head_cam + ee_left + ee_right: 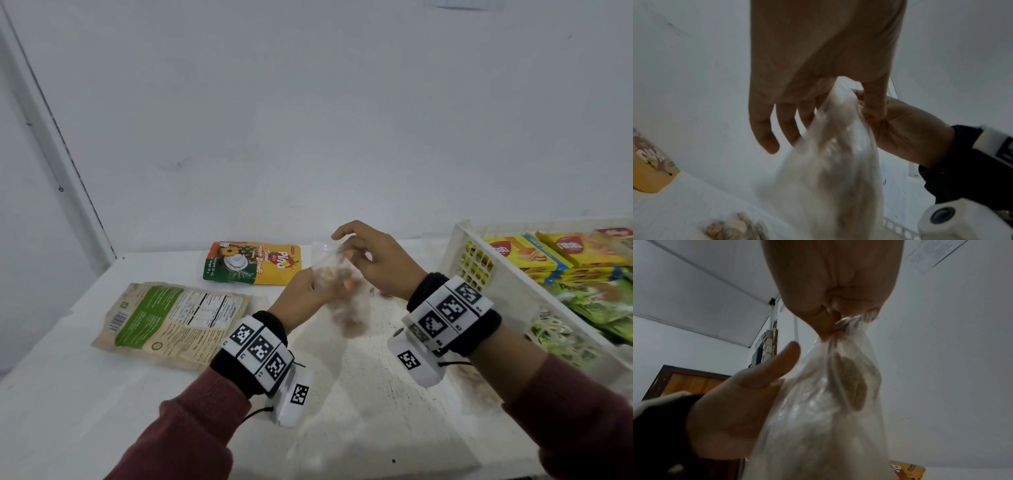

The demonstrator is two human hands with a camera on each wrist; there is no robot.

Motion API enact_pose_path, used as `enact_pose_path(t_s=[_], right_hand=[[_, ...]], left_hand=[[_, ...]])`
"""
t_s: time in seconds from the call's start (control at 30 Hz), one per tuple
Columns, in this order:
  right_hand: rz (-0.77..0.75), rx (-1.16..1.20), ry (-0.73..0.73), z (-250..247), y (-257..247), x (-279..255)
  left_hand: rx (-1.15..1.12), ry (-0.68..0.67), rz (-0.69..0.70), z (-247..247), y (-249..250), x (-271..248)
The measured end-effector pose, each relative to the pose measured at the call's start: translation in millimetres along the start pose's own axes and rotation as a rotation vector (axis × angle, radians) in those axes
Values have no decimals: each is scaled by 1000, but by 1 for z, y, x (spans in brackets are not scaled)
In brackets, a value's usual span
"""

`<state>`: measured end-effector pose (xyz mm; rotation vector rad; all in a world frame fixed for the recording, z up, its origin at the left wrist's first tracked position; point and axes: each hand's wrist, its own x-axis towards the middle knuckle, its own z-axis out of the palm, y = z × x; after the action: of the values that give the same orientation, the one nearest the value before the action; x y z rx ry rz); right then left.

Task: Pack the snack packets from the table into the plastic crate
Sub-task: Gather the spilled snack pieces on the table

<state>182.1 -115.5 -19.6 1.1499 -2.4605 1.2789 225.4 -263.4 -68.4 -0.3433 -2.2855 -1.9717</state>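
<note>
The white table (359, 394) spreads beneath both hands and carries everything else. At its right end, just beyond the right wrist, stands the white plastic crate (486, 270), its lattice wall facing the hands; inside lie yellow biscuit packets (534, 253) toward the far side and green packets (603, 301) nearer the person. To the left of the left hand, a large beige and green packet (171, 322) lies flat with its printed back up. Beyond the left hand, toward the wall, a smaller yellow pouch (253, 262) with a pineapple picture also lies flat, well apart from the crate. Between the two hands, lifted off the table, hangs a clear plastic bag (346, 301) of pale brownish snack pieces; motion blur softens its lower end. The right hand (380, 260) is above and to the right of the bag, fingers curled down, and the right wrist view shows its fingertips (824, 321) pinching the bag's gathered neck. The left hand (308, 298) sits lower and to the left, its palm against the bag's side; the left wrist view shows its thumb and forefinger closed on the plastic near the top, the other fingers (764, 129) hanging loose and straight. Beneath the left hand, another clear bag of pale pieces (731, 227) rests on the table.
</note>
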Motion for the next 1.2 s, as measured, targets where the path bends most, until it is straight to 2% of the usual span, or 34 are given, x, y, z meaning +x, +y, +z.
enact_pose_path(t_s=[0.1,0.23,0.3,0.37,0.47,0.57,0.7,0.77,0.93,1.2], right_hand=[[-38,-18,49,2,0,-1],[-51,-18,119,-2,-2,-2],[-26,-65,85,-5,-2,-1],[40,-69,-19,-8,0,1],[137,104,-151,-9,0,2],[144,165,-106,-8,-1,1],[143,132,-59,-8,-2,0],[130,65,-39,-8,-3,1],[50,-112,-168,0,-9,2],[36,-92,-110,23,-22,8]], left_hand=[[-70,85,20,0,1,-2],[-2,137,62,-5,2,-3],[2,123,64,-7,4,-5],[7,91,66,-9,6,-7],[20,34,41,-9,7,-11],[-55,134,56,-11,5,-13],[-71,260,91,-18,4,-15],[-50,275,103,-20,4,-16],[8,280,160,-27,6,-21],[42,306,201,-43,4,-29]])
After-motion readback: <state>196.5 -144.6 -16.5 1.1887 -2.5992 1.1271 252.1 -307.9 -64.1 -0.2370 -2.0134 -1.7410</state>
